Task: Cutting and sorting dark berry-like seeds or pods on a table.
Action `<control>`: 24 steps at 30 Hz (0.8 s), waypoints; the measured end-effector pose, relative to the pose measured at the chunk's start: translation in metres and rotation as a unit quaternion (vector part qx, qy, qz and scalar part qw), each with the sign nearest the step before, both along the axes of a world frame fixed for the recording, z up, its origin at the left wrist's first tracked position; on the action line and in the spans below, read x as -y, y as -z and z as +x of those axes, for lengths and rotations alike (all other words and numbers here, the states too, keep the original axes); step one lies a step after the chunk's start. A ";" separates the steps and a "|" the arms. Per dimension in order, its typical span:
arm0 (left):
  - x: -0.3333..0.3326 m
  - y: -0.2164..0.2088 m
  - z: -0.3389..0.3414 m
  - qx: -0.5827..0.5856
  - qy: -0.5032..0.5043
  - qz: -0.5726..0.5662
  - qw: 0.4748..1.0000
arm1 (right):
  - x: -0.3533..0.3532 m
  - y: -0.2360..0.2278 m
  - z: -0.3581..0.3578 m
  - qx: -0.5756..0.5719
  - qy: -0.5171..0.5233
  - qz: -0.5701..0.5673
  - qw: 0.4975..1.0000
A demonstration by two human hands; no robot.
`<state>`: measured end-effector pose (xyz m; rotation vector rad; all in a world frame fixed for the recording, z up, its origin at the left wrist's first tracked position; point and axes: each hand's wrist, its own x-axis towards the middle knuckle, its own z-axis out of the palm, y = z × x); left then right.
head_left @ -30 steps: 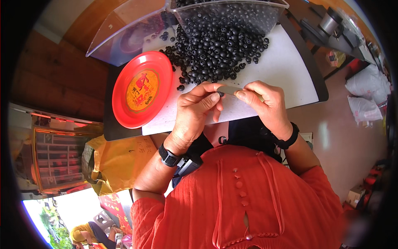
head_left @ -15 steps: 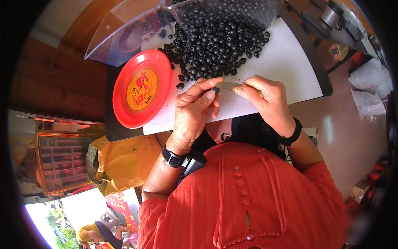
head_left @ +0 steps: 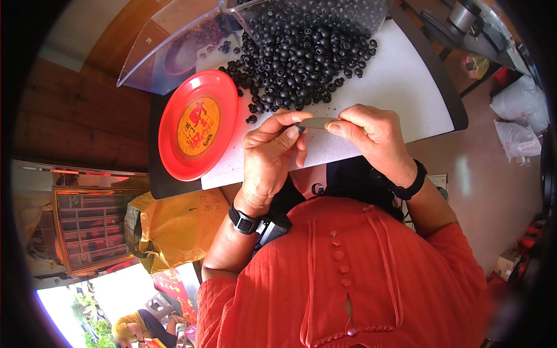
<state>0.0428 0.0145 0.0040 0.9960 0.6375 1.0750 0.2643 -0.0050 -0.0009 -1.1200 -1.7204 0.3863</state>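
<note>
Between the thumb and forefinger of my left hand (head_left: 266, 145) is a small round black bead-like piece (head_left: 300, 128), partly hidden by the fingertips. My right hand (head_left: 374, 134) is closed on the end of a thin flat metal blade (head_left: 315, 123). The blade's other end meets the black piece, or lies right against it; I cannot tell whether it enters it. Both hands are above the near edge of a white board (head_left: 406, 90). Just beyond them lies a large heap of similar black pieces (head_left: 304, 61), some showing pale-rimmed holes.
A red plate (head_left: 168, 130) with a yellow printed centre sits left of the heap. Behind it, a clear plastic bin (head_left: 174, 49) lies tilted toward the board. A yellow bag (head_left: 180, 226) stands below the table's left side. White sacks (head_left: 516, 136) rest on the floor at right.
The blade's far end has come slightly left and lower against the black piece. Less of that piece shows between my left fingers. The whole view has shifted a little.
</note>
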 end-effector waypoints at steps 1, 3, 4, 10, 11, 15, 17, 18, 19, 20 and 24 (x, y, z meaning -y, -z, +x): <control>0.000 0.001 -0.002 0.014 0.011 -0.003 1.000 | 0.000 -0.001 0.000 0.016 -0.007 0.010 1.000; 0.000 0.001 -0.002 0.027 0.020 -0.004 0.999 | 0.001 -0.002 0.000 0.032 -0.016 0.022 0.999; 0.001 0.000 -0.002 0.023 0.011 -0.002 1.000 | 0.001 -0.001 0.000 0.025 -0.018 0.018 0.999; 0.011 -0.034 -0.025 -0.163 -0.174 0.174 0.956 | 0.008 -0.008 0.005 -0.090 -0.047 -0.025 0.995; 0.007 -0.040 -0.036 -0.208 -0.215 0.209 0.931 | 0.009 -0.011 0.006 -0.104 -0.043 -0.047 0.993; -0.016 -0.041 -0.077 -0.375 -0.317 0.269 0.829 | 0.003 -0.003 0.003 -0.092 -0.037 -0.027 0.995; -0.021 -0.035 -0.084 -0.490 -0.307 0.352 0.736 | 0.002 -0.001 0.003 -0.063 -0.032 0.001 0.997; -0.019 -0.030 -0.077 -0.508 -0.324 0.327 0.728 | 0.002 -0.001 0.004 -0.063 -0.033 0.002 0.997; -0.017 -0.027 -0.071 -0.521 -0.329 0.361 0.700 | 0.003 -0.001 0.004 -0.066 -0.034 -0.011 0.997; -0.015 -0.026 -0.063 -0.533 -0.333 0.395 0.670 | 0.003 -0.001 0.005 -0.069 -0.034 -0.025 0.997; -0.018 -0.017 -0.028 -0.515 -0.247 0.505 0.647 | 0.002 -0.003 0.005 -0.092 -0.043 -0.015 0.995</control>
